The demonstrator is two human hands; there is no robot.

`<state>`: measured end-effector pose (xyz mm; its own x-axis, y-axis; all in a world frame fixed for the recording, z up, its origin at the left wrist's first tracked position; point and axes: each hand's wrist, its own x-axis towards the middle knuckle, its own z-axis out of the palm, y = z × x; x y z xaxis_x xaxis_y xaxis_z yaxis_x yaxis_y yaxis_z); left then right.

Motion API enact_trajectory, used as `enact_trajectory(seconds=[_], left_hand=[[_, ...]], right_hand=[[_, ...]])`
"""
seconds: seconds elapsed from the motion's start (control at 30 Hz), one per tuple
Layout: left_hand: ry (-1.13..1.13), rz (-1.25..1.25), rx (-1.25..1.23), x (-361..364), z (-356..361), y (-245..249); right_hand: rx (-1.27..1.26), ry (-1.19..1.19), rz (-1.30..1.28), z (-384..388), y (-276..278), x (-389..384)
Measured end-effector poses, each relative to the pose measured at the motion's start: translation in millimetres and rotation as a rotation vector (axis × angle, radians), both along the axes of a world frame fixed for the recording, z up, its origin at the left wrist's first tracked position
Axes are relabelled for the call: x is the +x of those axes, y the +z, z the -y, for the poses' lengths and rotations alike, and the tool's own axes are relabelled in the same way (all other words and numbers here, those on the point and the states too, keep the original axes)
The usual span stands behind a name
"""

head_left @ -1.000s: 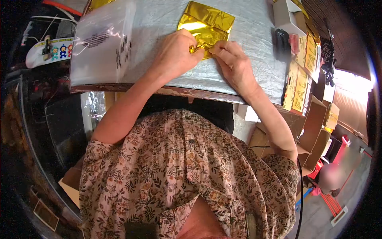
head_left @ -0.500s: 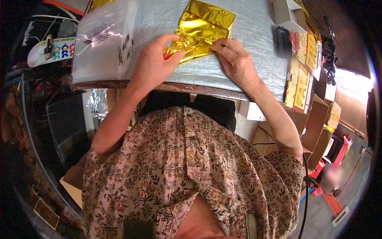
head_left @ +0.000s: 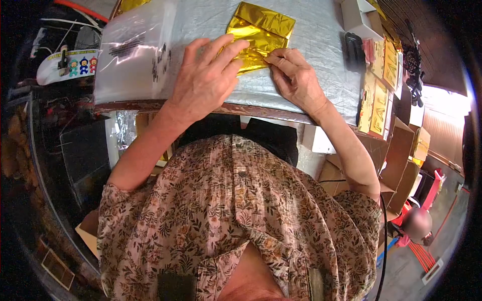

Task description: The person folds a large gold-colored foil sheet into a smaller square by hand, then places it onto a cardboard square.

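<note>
A shiny gold foil sheet [head_left: 261, 30], folded at its far end, lies on the silvery covered table [head_left: 321, 80]. My left hand [head_left: 208, 75] rests palm down over the foil's near left part, fingers stretched out and apart, and hides that part. At the foil's right near edge, my right hand [head_left: 297, 78] pinches the foil between thumb and fingertips.
Clear plastic bags [head_left: 133, 55] with black print lie stacked on the left. To the right stand a white open box [head_left: 359, 20], a black object [head_left: 354, 52] and yellow lettered boxes [head_left: 384, 95]. Another person [head_left: 416, 223] is at the far lower right.
My left hand has turned from a curled grasp at the foil's left edge to lying flat over it with fingers spread. The foil looks flatter. My right hand keeps its pinch.
</note>
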<state>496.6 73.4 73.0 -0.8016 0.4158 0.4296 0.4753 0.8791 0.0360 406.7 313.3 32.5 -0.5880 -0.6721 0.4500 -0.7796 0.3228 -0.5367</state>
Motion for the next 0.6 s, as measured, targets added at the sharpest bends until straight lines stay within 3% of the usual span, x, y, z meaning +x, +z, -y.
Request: enact_trajectory(seconds=[0.17, 0.43, 0.6], left_hand=[[-0.114, -0.046, -0.044, -11.9, 2.3, -2.2], [-0.203, 0.260, 0.384, -31.3, 12.8, 1.5], [-0.255, 0.282, 0.497, -58.0, 21.9, -7.0]], right_hand=[[-0.006, -0.011, -0.037, 0.9, 3.0, 1.4], [0.016, -0.097, 0.031, -1.2, 2.1, 3.1], [-0.017, -0.119, 0.137, -3.9, 0.3, 0.0]])
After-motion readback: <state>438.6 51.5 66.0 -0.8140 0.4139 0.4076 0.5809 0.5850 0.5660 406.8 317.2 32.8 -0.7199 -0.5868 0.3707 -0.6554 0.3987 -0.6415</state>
